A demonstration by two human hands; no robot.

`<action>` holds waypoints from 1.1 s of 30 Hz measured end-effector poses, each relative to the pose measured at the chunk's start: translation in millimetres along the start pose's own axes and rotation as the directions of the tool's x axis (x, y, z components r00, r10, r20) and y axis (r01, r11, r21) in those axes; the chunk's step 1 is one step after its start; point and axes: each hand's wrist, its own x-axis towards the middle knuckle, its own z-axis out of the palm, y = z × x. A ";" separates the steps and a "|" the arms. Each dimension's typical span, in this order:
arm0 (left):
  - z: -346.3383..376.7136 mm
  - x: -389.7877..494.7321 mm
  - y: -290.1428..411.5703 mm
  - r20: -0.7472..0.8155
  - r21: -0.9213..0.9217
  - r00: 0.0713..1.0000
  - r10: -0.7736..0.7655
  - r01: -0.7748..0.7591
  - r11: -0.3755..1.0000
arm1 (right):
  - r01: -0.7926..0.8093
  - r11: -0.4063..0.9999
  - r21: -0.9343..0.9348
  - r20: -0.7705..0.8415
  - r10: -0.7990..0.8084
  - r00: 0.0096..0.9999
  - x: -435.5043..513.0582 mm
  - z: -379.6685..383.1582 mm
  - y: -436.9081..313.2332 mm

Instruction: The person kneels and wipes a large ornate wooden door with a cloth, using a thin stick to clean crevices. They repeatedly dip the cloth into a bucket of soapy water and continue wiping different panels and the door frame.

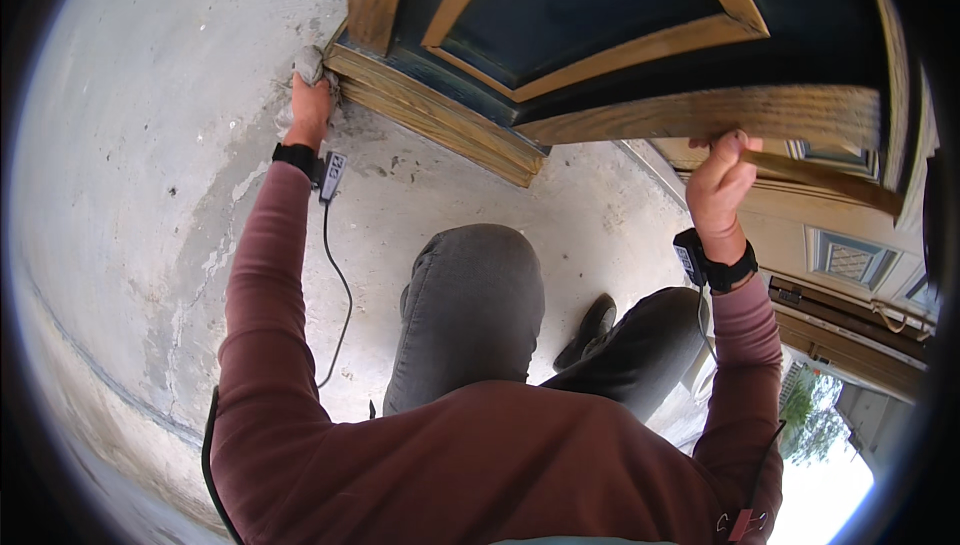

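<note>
A wooden cabinet with dark panels and brown trim stands on the concrete floor. My left hand is closed on a crumpled grey cloth at the far left corner of the cabinet's base. Over on the right, my right hand grips the lower edge of a wooden board or rail at the cabinet's near side; my thumb lies along that edge and most of the fingertips are hidden behind it. Both wrists wear black straps with small devices, from which cables run.
The concrete floor is stained and cracked at the left. My bent knee is close in front, with a dark shoe to its right. A light panelled door or wall unit stands at the right, and a bright outdoor opening lies at the lower right.
</note>
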 end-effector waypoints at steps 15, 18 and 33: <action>147.6 -222.1 9.8 0.656 0.207 0.583 -0.480 0.472 0.857 | -0.160 0.856 0.492 0.472 -0.108 0.875 11.5 -84.6 40.3; 171.8 -254.4 28.3 0.755 0.479 0.402 -0.517 0.201 0.855 | -0.260 0.822 0.507 0.425 0.024 0.905 -30.5 -117.7 90.2; 328.3 -372.5 167.7 0.811 0.332 0.350 -0.469 0.385 0.861 | -0.635 0.585 0.505 0.392 0.499 0.773 -323.7 -59.3 214.5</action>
